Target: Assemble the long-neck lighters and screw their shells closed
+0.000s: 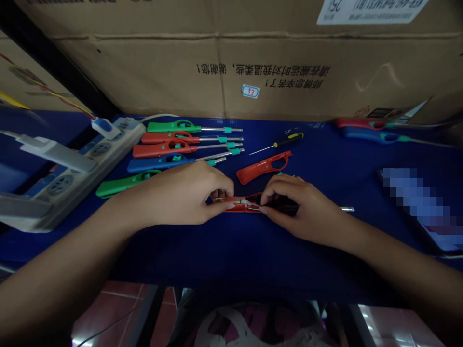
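An opened red long-necked lighter (238, 206) lies on the blue table between my hands, its pale inner parts showing. My left hand (198, 193) is closed in a pinch on the left end of its handle. My right hand (296, 202) is closed too, thumb and fingertips at the inner parts near the middle, covering much of the trigger area. The metal tube tip (347, 209) sticks out past the right hand. Just behind lies the loose red half shell (262, 167) with its trigger loop. A yellow-and-black screwdriver (288, 140) rests farther back.
Several coloured lighters (162, 149) lie in a row at the back left. A white power strip (72, 173) with plugs stands left of them. A phone (421, 212) lies at the right, with red and blue lighters (376, 134) behind. A large cardboard box (162, 72) closes the back.
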The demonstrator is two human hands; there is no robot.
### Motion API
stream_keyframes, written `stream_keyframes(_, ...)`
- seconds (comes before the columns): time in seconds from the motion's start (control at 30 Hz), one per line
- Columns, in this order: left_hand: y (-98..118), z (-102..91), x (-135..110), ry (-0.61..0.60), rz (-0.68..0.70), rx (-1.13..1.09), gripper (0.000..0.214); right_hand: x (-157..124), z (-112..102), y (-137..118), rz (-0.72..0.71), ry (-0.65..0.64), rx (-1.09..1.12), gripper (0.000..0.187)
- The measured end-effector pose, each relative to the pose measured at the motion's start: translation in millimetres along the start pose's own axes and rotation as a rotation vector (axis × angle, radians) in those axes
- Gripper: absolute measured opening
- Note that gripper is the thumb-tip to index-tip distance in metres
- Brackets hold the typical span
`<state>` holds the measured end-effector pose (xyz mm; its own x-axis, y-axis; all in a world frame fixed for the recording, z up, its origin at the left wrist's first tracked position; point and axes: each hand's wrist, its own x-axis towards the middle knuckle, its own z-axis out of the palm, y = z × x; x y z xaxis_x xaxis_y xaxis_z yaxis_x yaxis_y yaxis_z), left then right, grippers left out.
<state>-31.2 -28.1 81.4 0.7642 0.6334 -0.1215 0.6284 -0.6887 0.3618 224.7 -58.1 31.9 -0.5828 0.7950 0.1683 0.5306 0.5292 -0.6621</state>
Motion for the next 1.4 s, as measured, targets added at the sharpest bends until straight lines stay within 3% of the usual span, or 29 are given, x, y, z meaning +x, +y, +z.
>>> stream_keyframes(0.4, 2.2, -1.0, -2.4, 0.043, 0.050, -0.028, 0.017, 1.3, 0.5, -1.4, -0.010, 0.050, 0.080, 0.019)
stream_keyframes(0.8, 1.7, 2.5, 1.6, 0.032, 0.072, -0.095, 0.015, 2.8, 0.9, -1.0, -0.052, 0.023, 0.040, 0.004)
stream_keyframes(1.4, 4.1, 0.2, 0.5, 0.059, 0.072, -0.079, 0.014, 1.9, 0.1, -0.8, -0.088, 0.067, 0.024, 0.011)
